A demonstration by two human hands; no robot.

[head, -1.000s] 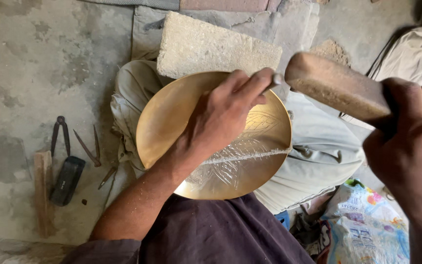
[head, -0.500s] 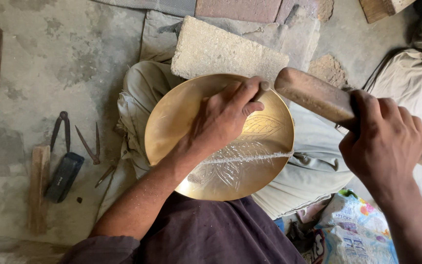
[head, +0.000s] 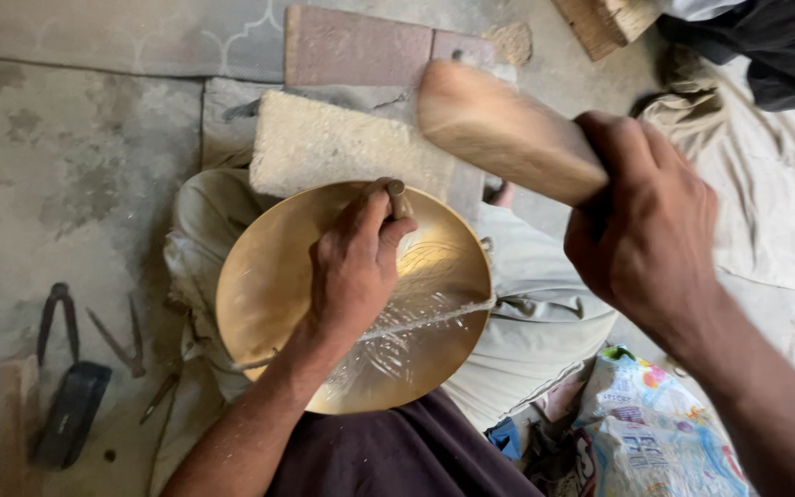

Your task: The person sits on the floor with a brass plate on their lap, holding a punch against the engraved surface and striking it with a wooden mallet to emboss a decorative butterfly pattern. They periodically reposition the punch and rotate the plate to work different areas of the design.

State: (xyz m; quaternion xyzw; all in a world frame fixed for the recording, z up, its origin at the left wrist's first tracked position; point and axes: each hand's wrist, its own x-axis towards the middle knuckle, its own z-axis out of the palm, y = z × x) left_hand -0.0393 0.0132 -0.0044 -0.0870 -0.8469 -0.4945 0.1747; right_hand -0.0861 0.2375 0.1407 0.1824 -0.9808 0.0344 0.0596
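The left hand's fingers (head: pixel 374 216) curl over the far rim of a shallow golden brass dish (head: pixel 264 294), pinching it with the thumb side hidden, so the left hand (head: pixel 353 267) lies flat across the bowl and pins it on the person's lap. The dish sits tilted toward the viewer over pale trousers (head: pixel 526 313), with a bright scratched line and fine hammer marks across its near half. The right hand (head: pixel 646 230) is wrapped tight round the handle end of a thick wooden mallet (head: pixel 499 129), which is raised above and beyond the dish and blurred. A rough stone slab (head: pixel 333 143) lies just behind the dish. Pincers and a dark tool (head: pixel 71 405) rest on the concrete floor to the left. To strike well, the holding fingers should stay clear of the mallet's path at the rim, and the dish should be kept steady and turned a little between blows
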